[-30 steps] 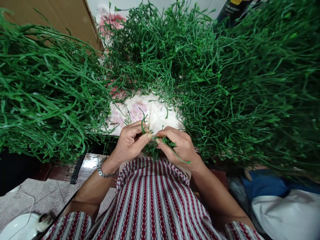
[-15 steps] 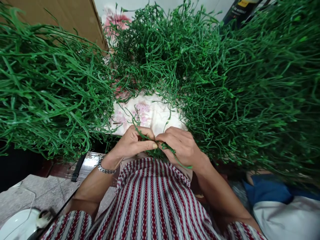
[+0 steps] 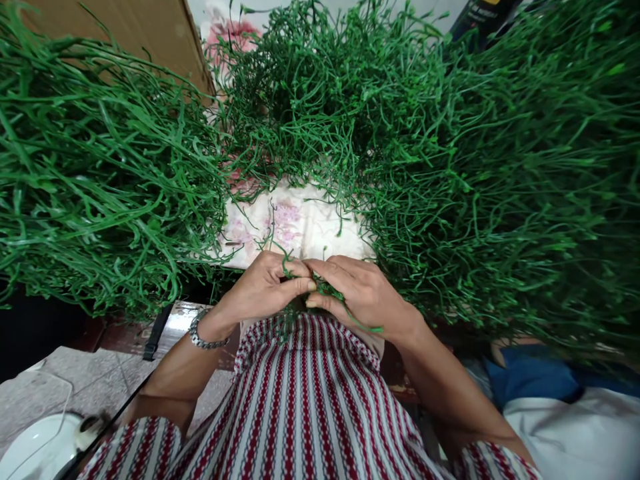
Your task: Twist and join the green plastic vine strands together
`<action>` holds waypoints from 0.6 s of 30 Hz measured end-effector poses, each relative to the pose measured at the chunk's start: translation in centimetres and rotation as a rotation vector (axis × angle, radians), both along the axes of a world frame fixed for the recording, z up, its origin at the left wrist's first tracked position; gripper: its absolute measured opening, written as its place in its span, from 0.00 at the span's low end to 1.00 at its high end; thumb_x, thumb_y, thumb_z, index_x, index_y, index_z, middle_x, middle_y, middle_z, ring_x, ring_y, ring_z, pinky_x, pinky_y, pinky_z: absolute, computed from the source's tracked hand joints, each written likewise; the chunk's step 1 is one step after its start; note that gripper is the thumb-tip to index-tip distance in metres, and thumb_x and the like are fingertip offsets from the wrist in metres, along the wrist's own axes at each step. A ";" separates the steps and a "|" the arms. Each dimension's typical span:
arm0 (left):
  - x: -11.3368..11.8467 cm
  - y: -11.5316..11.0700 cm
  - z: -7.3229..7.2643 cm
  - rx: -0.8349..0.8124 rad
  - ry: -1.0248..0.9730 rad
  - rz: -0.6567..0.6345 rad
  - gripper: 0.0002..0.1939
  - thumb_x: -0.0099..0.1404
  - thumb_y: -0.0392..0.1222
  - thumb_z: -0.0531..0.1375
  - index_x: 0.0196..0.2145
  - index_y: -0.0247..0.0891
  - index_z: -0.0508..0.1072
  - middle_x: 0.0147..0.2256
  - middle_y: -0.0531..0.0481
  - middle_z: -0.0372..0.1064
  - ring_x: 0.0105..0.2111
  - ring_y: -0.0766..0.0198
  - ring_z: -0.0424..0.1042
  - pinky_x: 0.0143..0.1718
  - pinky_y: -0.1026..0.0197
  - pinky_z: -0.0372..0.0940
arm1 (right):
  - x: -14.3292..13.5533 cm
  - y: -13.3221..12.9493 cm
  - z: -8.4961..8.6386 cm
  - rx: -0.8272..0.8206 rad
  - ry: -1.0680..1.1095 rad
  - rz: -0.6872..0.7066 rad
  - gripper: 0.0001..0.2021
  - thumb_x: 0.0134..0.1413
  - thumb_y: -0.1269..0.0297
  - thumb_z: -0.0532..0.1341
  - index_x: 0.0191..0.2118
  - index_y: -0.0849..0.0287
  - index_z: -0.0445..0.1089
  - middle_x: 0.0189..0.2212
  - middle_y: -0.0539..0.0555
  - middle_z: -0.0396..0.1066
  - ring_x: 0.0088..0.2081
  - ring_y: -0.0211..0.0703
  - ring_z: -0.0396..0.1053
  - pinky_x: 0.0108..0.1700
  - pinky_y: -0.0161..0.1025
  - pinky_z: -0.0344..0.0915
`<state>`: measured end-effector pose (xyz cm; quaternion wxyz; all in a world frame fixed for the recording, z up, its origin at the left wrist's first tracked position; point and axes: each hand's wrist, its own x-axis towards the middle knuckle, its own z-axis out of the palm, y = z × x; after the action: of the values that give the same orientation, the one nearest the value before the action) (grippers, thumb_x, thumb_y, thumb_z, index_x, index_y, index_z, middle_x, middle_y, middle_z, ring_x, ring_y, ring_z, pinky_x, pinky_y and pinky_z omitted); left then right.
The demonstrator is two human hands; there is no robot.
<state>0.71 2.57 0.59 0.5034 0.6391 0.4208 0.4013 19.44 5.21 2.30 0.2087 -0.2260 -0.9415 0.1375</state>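
Note:
My left hand [image 3: 273, 283], with a metal watch band [image 3: 205, 335] at the wrist, pinches a thin green artificial plant stem [image 3: 286, 260] between thumb and forefinger. Touching its fingertips, my right hand [image 3: 363, 293] closes around a small bunch of green stems [image 3: 327, 288], and one tip pokes out below its palm. Both hands meet above my lap, at the near edge of a flower-printed tablecloth [image 3: 320, 230]. Where exactly the stems join between the fingers is hidden.
Large heaps of similar green stems lie at the left [image 3: 110, 180], at the back [image 3: 340, 100] and at the right [image 3: 510, 200]. A cardboard box [image 3: 120, 40] stands back left, a dark bottle [image 3: 483, 20] back right. A white round object [image 3: 37, 450] is low left.
The long stem at my left hand has drawn inward, so less of it sticks out over the cloth. My right fingers have shifted slightly, with the thumb now extended toward the left thumb.

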 end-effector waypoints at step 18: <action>0.6 -0.2 0.4 -0.016 -0.415 -0.108 0.11 0.54 0.41 0.63 0.17 0.35 0.74 0.14 0.52 0.61 0.16 0.70 0.58 0.18 0.65 0.53 | -1.3 -0.2 -1.9 -0.928 0.660 0.250 0.08 0.52 0.65 0.61 0.27 0.63 0.66 0.21 0.48 0.61 0.23 0.32 0.59 0.26 0.32 0.55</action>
<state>1.33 2.34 0.98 0.6054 0.5602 0.2763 0.4933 18.17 5.05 0.42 0.3522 -0.1261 -0.6876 0.6223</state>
